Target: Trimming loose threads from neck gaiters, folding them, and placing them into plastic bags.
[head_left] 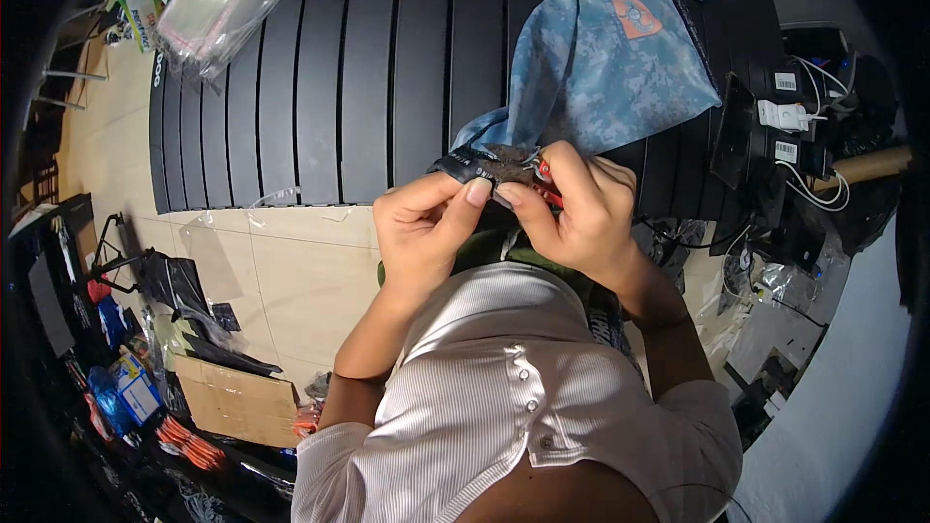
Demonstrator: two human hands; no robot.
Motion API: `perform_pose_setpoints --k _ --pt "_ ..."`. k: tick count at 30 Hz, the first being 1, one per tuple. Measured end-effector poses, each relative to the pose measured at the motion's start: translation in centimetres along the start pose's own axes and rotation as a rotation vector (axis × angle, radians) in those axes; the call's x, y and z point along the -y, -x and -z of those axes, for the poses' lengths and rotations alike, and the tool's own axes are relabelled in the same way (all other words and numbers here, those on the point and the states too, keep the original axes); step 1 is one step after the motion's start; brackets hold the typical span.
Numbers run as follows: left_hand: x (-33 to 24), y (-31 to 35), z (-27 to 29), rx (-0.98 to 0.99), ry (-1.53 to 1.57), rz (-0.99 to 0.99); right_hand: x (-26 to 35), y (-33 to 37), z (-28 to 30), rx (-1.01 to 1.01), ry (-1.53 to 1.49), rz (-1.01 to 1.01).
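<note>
A blue camouflage fabric piece (620, 58) with an orange patch lies across the slatted table and trails toward me. At the near table edge, its end meets a black lettered band (463, 167). My left hand (426, 223) pinches this band between thumb and forefinger. Close beside it, my right hand (581, 199) is closed, its thumb and fingers pressed at the band's other side. A small red-handled tool (548, 196) shows under the right fingers; its kind is mostly hidden. The two thumbs almost touch.
The black slatted table (368, 58) fills the area ahead. Clear plastic packets (228, 5) rest at its far left. Chargers and white cables (790, 116) crowd the right edge. A cardboard box (237, 402) and assorted goods stand at lower left.
</note>
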State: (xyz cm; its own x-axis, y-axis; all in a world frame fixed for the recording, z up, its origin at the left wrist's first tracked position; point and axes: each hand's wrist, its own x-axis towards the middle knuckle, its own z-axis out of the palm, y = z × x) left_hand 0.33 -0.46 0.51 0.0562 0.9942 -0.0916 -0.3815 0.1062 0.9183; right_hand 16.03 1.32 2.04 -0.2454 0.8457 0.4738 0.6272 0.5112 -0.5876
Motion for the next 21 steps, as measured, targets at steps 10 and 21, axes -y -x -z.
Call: perform_pose_setpoints --k 10,21 --pt "-0.5 -0.5 -0.2 0.013 -0.318 -0.176 0.2 0.0 0.2 0.0 -0.05 -0.039" --pt "-0.8 -2.4 0.7 -0.139 0.254 0.149 -2.2 1.4 1.0 0.131 -0.993 -0.639"
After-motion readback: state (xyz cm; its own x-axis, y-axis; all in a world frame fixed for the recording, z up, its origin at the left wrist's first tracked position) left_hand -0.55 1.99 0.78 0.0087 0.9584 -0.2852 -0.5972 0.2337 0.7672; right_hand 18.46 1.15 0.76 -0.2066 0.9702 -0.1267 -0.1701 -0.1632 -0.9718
